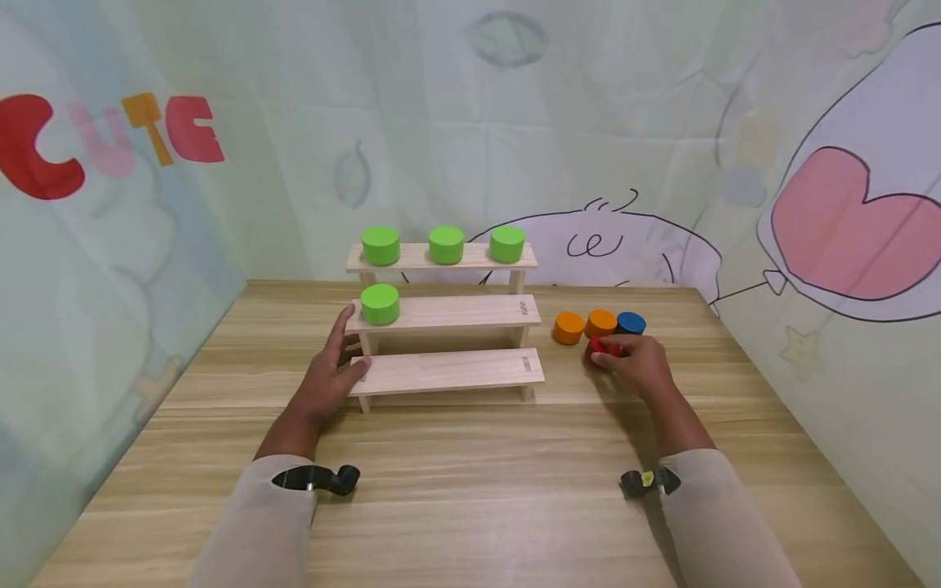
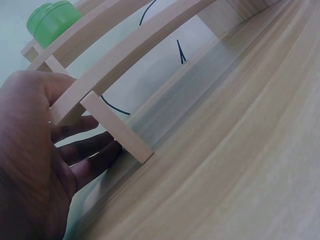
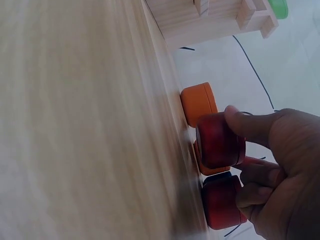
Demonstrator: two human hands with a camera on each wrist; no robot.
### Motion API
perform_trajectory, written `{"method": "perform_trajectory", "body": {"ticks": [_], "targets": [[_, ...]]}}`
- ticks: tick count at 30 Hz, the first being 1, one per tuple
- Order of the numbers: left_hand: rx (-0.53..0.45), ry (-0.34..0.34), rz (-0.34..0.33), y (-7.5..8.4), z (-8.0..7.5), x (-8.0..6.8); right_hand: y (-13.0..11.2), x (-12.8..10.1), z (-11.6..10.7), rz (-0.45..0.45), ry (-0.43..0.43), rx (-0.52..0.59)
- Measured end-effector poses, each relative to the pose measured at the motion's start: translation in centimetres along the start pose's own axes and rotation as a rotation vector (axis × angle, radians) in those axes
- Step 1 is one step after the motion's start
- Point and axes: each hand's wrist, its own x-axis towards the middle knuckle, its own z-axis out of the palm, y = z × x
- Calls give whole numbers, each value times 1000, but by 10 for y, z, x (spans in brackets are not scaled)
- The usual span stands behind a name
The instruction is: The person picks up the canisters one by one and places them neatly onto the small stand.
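My right hand pinches a red cylinder between thumb and fingers, close over the table. A seam like a lid's runs near its end. A second red cylinder sits right beside the curled fingers. Just behind are two orange cylinders and a blue one. At the left, my left hand grips the end of a three-step wooden stand, thumb on the lowest step and fingers around its side. Green cylinders stand on it: three on the top step, including one green cylinder, and another green cylinder at the middle step's left end.
The wooden table reaches forward to a printed curtain, which also hangs at both sides. The stand occupies the table's back middle, with the loose cylinders off its right end. Both sleeves carry a black wrist strap.
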Motion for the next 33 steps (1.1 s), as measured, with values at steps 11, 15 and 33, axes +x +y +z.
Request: {"method": "perform_trajectory", "body": {"ticks": [11, 15, 33], "targets": [[-15, -5, 14, 0, -1, 0, -4, -3, 2, -37, 44, 77], [-19, -4, 11, -1, -1, 0, -6, -4, 2, -66, 80, 165], [-15, -2, 18, 0, -1, 0, -28, -11, 5, -312, 322, 226]]}}
